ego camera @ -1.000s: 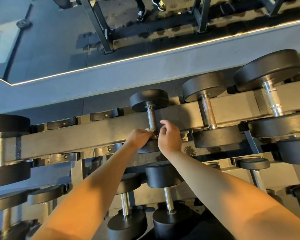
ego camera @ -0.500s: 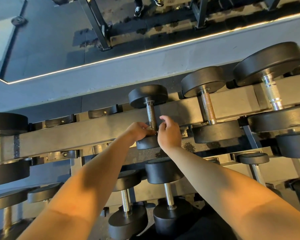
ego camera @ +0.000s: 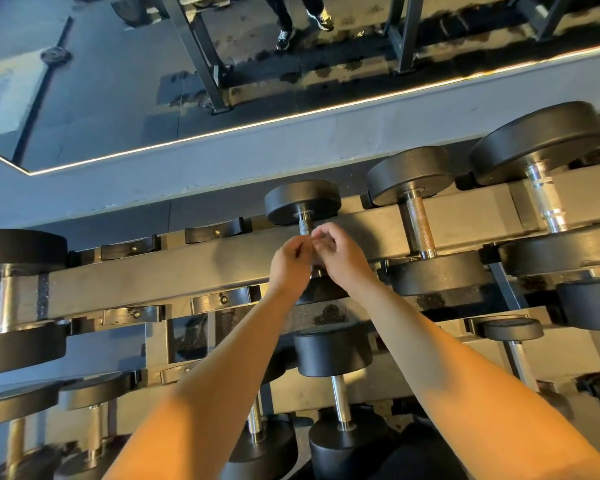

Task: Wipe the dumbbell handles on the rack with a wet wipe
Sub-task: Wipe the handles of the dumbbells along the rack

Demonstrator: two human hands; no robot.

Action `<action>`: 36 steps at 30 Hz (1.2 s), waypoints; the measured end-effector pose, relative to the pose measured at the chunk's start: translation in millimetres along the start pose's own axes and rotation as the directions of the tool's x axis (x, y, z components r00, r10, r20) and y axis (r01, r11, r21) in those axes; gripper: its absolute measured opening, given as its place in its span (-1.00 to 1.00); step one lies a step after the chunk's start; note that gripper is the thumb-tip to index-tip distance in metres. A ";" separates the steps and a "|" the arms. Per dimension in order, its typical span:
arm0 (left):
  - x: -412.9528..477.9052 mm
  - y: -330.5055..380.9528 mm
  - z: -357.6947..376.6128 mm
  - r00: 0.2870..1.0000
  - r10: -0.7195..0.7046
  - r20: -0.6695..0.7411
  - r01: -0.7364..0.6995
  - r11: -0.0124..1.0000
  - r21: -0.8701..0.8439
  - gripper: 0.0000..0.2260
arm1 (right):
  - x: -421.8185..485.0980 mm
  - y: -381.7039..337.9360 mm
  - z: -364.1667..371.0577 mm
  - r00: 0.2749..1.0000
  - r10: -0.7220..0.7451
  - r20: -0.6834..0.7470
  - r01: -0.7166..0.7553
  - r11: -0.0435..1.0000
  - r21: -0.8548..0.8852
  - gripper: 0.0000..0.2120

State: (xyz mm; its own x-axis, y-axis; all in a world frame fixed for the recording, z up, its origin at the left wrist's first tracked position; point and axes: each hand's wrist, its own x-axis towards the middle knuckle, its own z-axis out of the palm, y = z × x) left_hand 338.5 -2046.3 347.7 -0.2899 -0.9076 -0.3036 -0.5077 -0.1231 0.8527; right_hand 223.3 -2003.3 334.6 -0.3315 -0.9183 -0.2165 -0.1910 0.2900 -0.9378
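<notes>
**A:** Your left hand point(ego camera: 289, 263) and right hand point(ego camera: 340, 259) have both slid up the small dumbbell's handle point(ego camera: 306, 226) since half a second ago. Before, they sat low, against the near head; now they meet around the middle of the shaft, fingertips nearly touching.

**B:** So the stroke is moving along the bar?

**A:** That's my reading: the lower stretch looks covered and only the short knurled bit under the far head point(ego camera: 302, 201) shows bare. Both grips are curled closed, but the wet wipe itself is hidden, so I can't tell which hand holds it.

**B:** And the handle relative to your grip?

**A:** It runs between your fingers and emerges just above them. The next dumbbell's handle point(ego camera: 419, 228) on the rack point(ego camera: 153, 268) stands just to your right, untouched.
</notes>
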 end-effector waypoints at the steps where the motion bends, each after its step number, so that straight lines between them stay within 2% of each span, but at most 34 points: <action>1: -0.8 -0.7 4.2 0.999 0.006 -0.038 -0.006 1.000 -0.002 -0.80 | 6.8 -1.2 -0.4 0.999 0.007 -0.043 -0.008 1.000 -0.012 -0.93; 3: -5.5 -5.9 11.7 0.995 0.011 -0.096 -0.005 0.998 0.065 -0.73 | 18.7 -5.0 -0.3 0.977 0.066 -0.201 -0.057 0.997 0.048 -0.91; 5: -11.9 -12.4 15.7 0.995 -0.004 -0.099 0.026 0.974 0.224 -0.70 | 32.6 -5.2 2.8 0.946 0.197 -0.257 -0.145 0.967 0.208 -0.86; 6: -12.6 -16.4 15.6 0.995 -0.021 -0.101 0.045 0.969 0.242 -0.69 | 39.5 -8.6 6.7 0.932 0.296 -0.209 -0.220 0.920 0.323 -0.83; 8: -9.4 -23.2 13.2 0.993 -0.040 -0.110 0.060 0.982 0.178 -0.67 | 50.8 -17.0 15.0 0.888 0.456 -0.060 -0.354 0.762 0.543 -0.85; 10: -4.9 -27.3 10.2 0.993 -0.032 -0.117 0.047 0.990 0.130 -0.66 | 60.9 -22.1 22.2 0.836 0.547 0.034 -0.445 0.641 0.626 -0.81; 18: -1.1 -39.1 -0.9 0.991 -0.076 -0.111 0.080 0.996 0.027 -0.65 | 68.4 -17.0 30.5 0.715 0.668 0.206 -0.662 0.553 0.506 -0.69; 23: 0.7 -42.5 3.1 0.990 -0.083 -0.113 0.086 0.996 0.021 -0.66 | 62.1 -7.1 19.6 0.649 0.721 0.243 -0.745 0.539 0.394 -0.67; 25: 1.0 -45.0 3.4 0.989 -0.088 -0.120 0.091 0.996 0.024 -0.66 | 61.1 -18.4 12.9 0.648 0.726 0.229 -0.740 0.531 0.412 -0.74; 27: 1.8 -45.8 3.6 0.989 -0.081 -0.122 0.085 0.996 0.024 -0.66 | 70.1 -22.7 10.8 0.658 0.724 0.207 -0.705 0.495 0.508 -0.78; 29: 1.3 -43.9 4.2 0.988 -0.092 -0.122 0.095 0.995 0.020 -0.66 | 78.4 -27.5 14.2 0.674 0.706 0.216 -0.671 0.463 0.579 -0.76; 33: -0.7 -43.0 3.6 0.986 -0.114 -0.122 0.114 0.993 -0.007 -0.64 | 67.9 -22.4 19.7 0.685 0.687 0.244 -0.710 0.553 0.436 -0.65; 36: -1.3 -40.6 3.3 0.986 -0.109 -0.128 0.108 0.994 -0.013 -0.65 | 55.0 -11.8 16.4 0.680 0.691 0.246 -0.732 0.659 0.172 -0.64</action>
State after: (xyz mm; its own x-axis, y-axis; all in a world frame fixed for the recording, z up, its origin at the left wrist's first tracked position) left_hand 356.9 -2038.8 312.1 -0.1269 -0.9325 -0.3381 -0.5257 -0.2258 0.8201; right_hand 222.5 -2061.6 329.2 -0.1305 -0.4900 -0.8619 0.2752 0.8173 -0.5063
